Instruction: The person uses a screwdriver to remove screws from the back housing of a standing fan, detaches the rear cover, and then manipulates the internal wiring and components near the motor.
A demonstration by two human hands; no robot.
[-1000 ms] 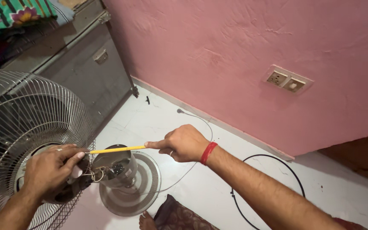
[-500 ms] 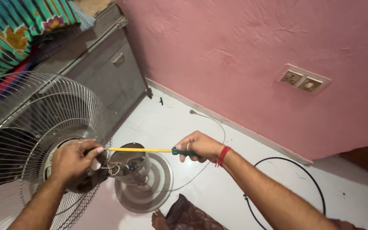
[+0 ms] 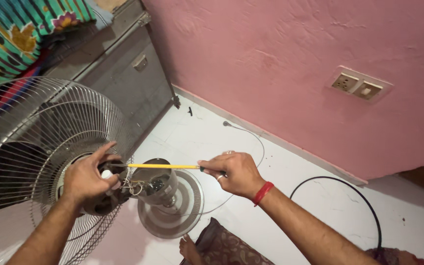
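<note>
A pedestal fan with a wire grille [image 3: 30,132] stands at the left, its grey motor housing [image 3: 158,186] above a round base [image 3: 182,216]. My left hand [image 3: 87,179] grips the back of the fan's motor where loose wires show. My right hand [image 3: 234,172], with a red thread at the wrist and a ring, holds a screwdriver with a yellow shaft [image 3: 163,166] level, its tip pointing at the motor next to my left fingers.
A grey metal trunk [image 3: 123,78] with colourful cloth [image 3: 11,34] on top stands behind the fan. A wall socket [image 3: 357,84] sits on the pink wall. A black cable loop [image 3: 364,206] and a thin grey cord [image 3: 251,135] lie on the white floor. A bare foot [image 3: 190,248] shows below.
The view has shifted so the fan and hands sit further right. My right hand has slid back along the screwdriver toward its handle; the left hand stays on the motor.
</note>
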